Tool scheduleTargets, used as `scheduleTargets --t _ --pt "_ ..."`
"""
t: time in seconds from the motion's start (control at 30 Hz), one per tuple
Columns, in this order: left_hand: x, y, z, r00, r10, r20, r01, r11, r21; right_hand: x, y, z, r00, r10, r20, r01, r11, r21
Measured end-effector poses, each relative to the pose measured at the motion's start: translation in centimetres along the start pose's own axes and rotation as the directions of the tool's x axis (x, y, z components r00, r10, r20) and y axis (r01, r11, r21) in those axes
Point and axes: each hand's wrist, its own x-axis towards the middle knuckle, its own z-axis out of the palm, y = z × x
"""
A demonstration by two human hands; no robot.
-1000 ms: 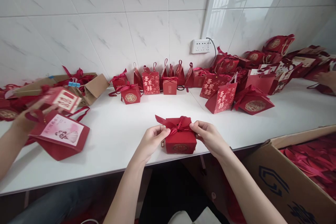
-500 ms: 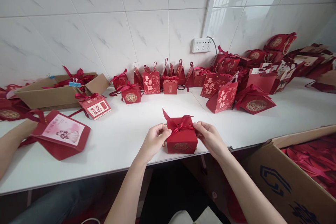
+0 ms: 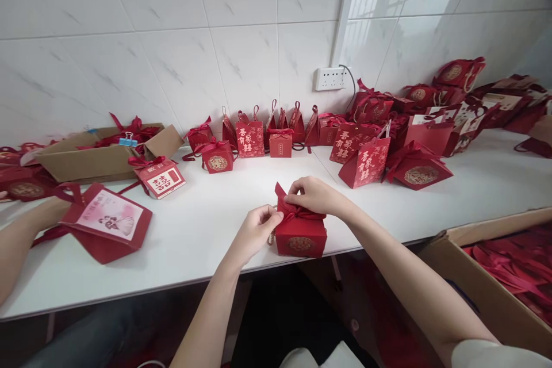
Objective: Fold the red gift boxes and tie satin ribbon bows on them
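A small red gift box (image 3: 301,238) with a gold emblem on its front stands near the front edge of the white table (image 3: 207,224). A red ribbon (image 3: 297,213) is tied on its top. My left hand (image 3: 255,230) pinches the ribbon at the box's left side. My right hand (image 3: 317,195) reaches over the top of the box and grips the ribbon there with closed fingers.
Several red gift boxes and bags (image 3: 362,138) line the tiled wall. A cardboard box (image 3: 99,158) sits far left, another with red ribbons (image 3: 509,270) at right. Another person's arm (image 3: 26,236) rests by a flat red bag (image 3: 106,221). A socket strip (image 3: 330,77) hangs on the wall.
My right hand moved from the box's right side up over its top, taking hold of the ribbon. The other person put a small red box down by the cardboard box.
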Motion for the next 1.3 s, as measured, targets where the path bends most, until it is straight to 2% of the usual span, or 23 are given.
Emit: scheduleTargets --t 0.2,0.27,0.33,0.43,0.5,0.57,0.67,0.77,0.9,1.0,1.13,1.23,1.3 --pt "0.0 -0.3 0.2 1.0 0.026 -0.011 -0.026 1.0 0.006 0.3 1.3 1.3 0.994 0.055 -0.095 -0.044 0.992 0.117" --pt "0.0 -0.3 0.3 0.999 0.026 -0.019 -0.026 1.0 0.001 0.2 1.4 1.4 0.993 0.063 -0.099 -0.045 0.983 0.176" --pt "0.0 -0.3 0.4 0.999 0.021 -0.025 -0.021 1.0 -0.011 -0.3 1.6 1.0 0.986 0.065 -0.152 -0.024 0.965 0.26" --pt "-0.1 -0.1 0.3 0.999 0.013 -0.031 -0.013 1.0 -0.013 -2.4 2.0 0.2 0.929 0.142 -0.341 -0.028 0.947 0.319" --pt "-0.3 0.1 0.2 0.999 0.009 -0.037 -0.008 0.999 0.031 -4.2 2.3 0.0 0.888 0.234 -0.395 -0.111 0.945 0.308" --pt "-0.4 0.3 0.1 1.0 0.003 -0.027 -0.001 0.996 0.085 -5.8 2.6 0.4 0.901 0.279 -0.331 -0.177 0.935 0.306" --pt "-0.4 0.6 0.1 1.0 -0.006 -0.006 0.007 0.995 0.103 -6.8 2.6 1.5 0.937 0.255 -0.241 -0.171 0.932 0.32" --pt "-0.3 0.6 0.1 1.0 -0.008 -0.011 0.009 0.998 0.057 -6.7 2.7 2.6 0.938 0.221 -0.266 -0.105 0.915 0.39" --pt "-0.4 0.4 0.3 0.999 -0.023 -0.025 0.022 0.999 -0.04 -6.4 2.7 3.6 0.933 0.203 -0.297 0.006 0.817 0.577" --pt "-0.4 0.3 0.5 0.998 -0.023 -0.052 0.017 0.994 -0.107 -6.5 2.7 4.1 0.908 0.231 -0.349 0.054 0.761 0.646" --pt "-0.4 0.2 0.6 0.999 -0.019 -0.04 0.014 0.993 -0.119 -6.6 2.5 3.9 0.897 0.279 -0.343 -0.032 0.816 0.578" --pt "-0.4 0.2 0.6 0.999 -0.021 -0.03 0.017 0.992 -0.125 -6.6 2.5 3.4 0.905 0.286 -0.316 -0.097 0.86 0.501" --pt "-0.4 0.2 0.6 0.999 -0.022 -0.033 0.018 0.99 -0.137 -6.5 2.5 3.2 0.914 0.279 -0.295 -0.1 0.859 0.503"
